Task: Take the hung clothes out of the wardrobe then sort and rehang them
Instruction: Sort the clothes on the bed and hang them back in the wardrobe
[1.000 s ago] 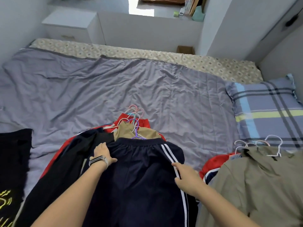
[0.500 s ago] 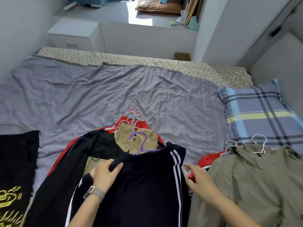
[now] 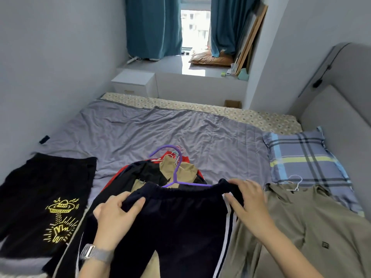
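Navy track trousers with an elastic waistband and white side stripes are held up over a bed, stretched flat between a person's two hands. At the waistband's left corner, the left hand bunches the soft, matte fabric between curled fingers and thumb, a grey mesh-strap watch on that wrist. At the waistband's right corner, the right hand pinches the cloth, with its fingers bent over the top edge. Both forearms reach forward from the bottom of the view. Just behind the waistband rises a thin purple plastic hanger, its hook curving upward. Beneath it lies a heap of red, black and tan clothes on hangers. An olive green shirt on a white wire hanger lies to the right, partly over a plaid pillow. To the left, a black garment printed with a yellow line drawing is spread flat. A wrinkled grey-lilac sheet covers the bed.
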The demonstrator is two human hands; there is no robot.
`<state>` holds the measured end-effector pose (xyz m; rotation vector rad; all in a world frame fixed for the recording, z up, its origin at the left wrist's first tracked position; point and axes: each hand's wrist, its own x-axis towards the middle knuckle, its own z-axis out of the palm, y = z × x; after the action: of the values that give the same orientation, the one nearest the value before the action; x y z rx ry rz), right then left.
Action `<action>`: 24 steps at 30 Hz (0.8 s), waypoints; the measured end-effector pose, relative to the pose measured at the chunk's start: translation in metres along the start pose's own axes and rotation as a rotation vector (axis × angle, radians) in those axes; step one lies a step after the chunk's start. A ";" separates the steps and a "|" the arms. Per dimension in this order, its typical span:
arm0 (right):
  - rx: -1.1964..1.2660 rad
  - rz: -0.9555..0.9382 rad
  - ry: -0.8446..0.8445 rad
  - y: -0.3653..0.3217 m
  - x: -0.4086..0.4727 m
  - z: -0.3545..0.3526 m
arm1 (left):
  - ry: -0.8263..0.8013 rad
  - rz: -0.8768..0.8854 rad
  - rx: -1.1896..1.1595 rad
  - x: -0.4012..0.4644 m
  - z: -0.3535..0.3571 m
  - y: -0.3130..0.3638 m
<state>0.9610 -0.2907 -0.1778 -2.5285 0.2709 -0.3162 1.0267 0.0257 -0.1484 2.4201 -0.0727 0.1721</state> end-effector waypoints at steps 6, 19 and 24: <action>0.094 -0.118 -0.132 -0.028 -0.076 -0.051 | 0.164 -0.101 0.017 -0.116 -0.054 0.021; 0.208 -0.499 -0.520 -0.158 -0.181 -0.070 | 0.482 -0.207 0.189 -0.285 -0.183 0.012; 0.329 -0.529 -0.544 -0.252 -0.199 -0.033 | 0.605 -0.282 0.126 -0.322 -0.260 -0.045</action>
<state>0.7932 -0.0504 -0.0419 -2.2106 -0.6163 0.1310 0.6850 0.2325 -0.0296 2.3656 0.5616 0.7829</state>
